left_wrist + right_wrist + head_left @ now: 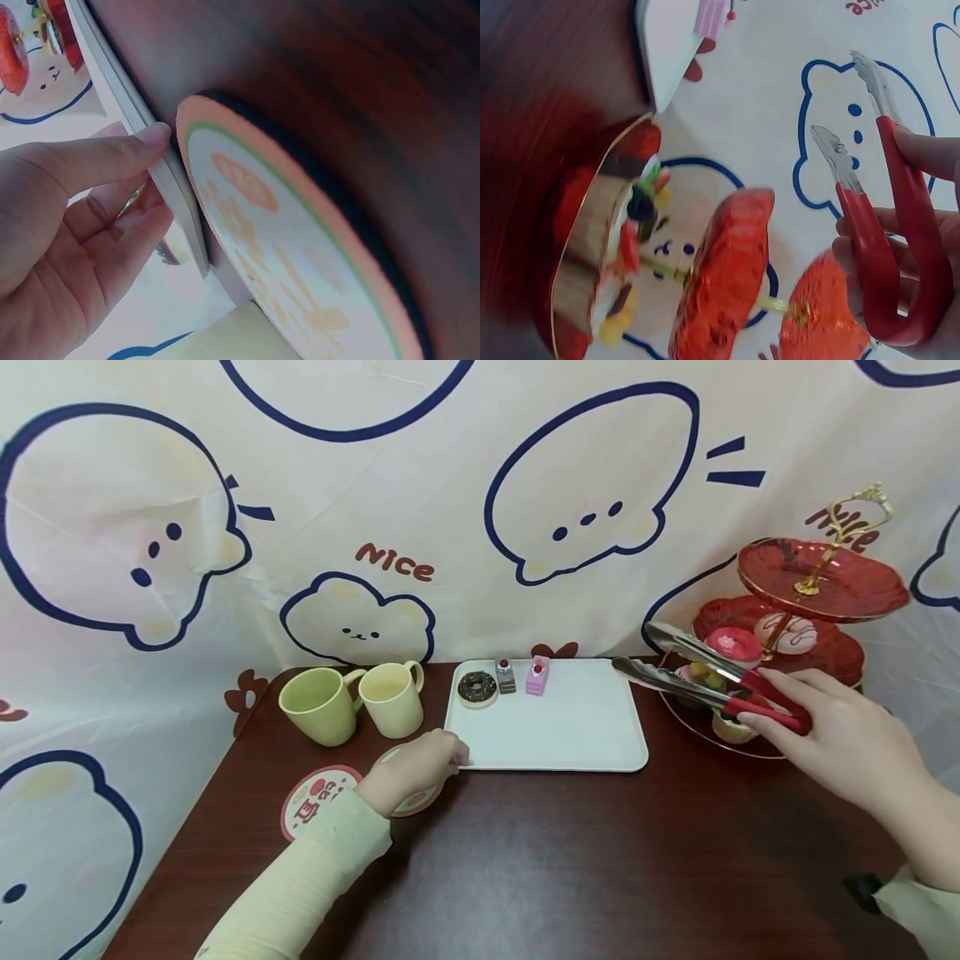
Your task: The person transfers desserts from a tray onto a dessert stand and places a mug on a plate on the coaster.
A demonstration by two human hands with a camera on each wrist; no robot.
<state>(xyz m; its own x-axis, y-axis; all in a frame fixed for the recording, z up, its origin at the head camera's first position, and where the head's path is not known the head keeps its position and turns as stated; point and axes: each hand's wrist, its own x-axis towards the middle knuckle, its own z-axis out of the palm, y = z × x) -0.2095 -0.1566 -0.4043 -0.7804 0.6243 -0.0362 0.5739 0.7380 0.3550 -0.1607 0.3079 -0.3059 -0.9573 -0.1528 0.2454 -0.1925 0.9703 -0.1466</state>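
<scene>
My left hand (420, 768) pinches the near left corner of a white tray (555, 727), its thumb on the rim in the left wrist view. On the tray lie a chocolate donut (477, 689), a small dark cake slice (506, 677) and a pink cake slice (537, 676). My right hand (847, 735) grips red-handled metal tongs (889, 247), whose tips are apart with nothing between them. They hang in front of a red tiered cake stand (825, 577), which bears a pink round pastry (733, 645), a white-topped one (787, 633) and fruit-topped tarts.
A green mug (318, 706) and a cream mug (392, 700) stand left of the tray. Two round coasters, one red-rimmed (315, 797) and one orange-rimmed (262, 232), lie in front of them. A printed cloth (450, 510) hangs behind the dark table (570, 860).
</scene>
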